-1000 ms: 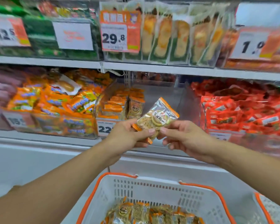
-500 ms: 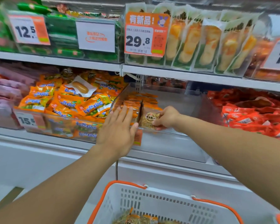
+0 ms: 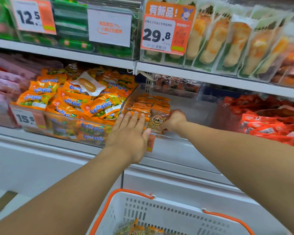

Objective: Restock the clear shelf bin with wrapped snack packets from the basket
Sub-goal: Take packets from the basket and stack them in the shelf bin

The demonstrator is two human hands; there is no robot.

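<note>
The packet (image 3: pixel 157 123) stands upright at the front of the row (image 3: pixel 148 106) inside the clear bin (image 3: pixel 190 107), its round label facing out. It looks light and thin: a crinkly film wrapper with small dry snacks inside, so it probably bends easily, slides against its neighbours and tends to tip when let go. The contents are likely brittle, so a squeeze across the middle could crush them. The best hold seems to be a pinch on the sealed edge or a corner, where the film is flat and nothing inside gets pressed.

The right hand (image 3: pixel 174 120) is inside the bin, fingers curled on the packet's right edge; it holds the packet narrowly against the row. Exactly where the fingertips lie is hidden behind the packet.

The left hand (image 3: pixel 129 133) is flat and spread, fingers straight, laid against the bin's front left wall near the row, gripping nothing. It seems to steady the bin or the stack.

The row fills only the left part of the bin; the right part is bare plastic, so plenty of restocking remains.

Below, the white basket (image 3: pixel 159 207) with orange rim holds more packets (image 3: pixel 139 229) of the same kind, only partly in view. Left of the bin lie orange sausage packs (image 3: pixel 85 100); right, red packs (image 3: pixel 268 119).
</note>
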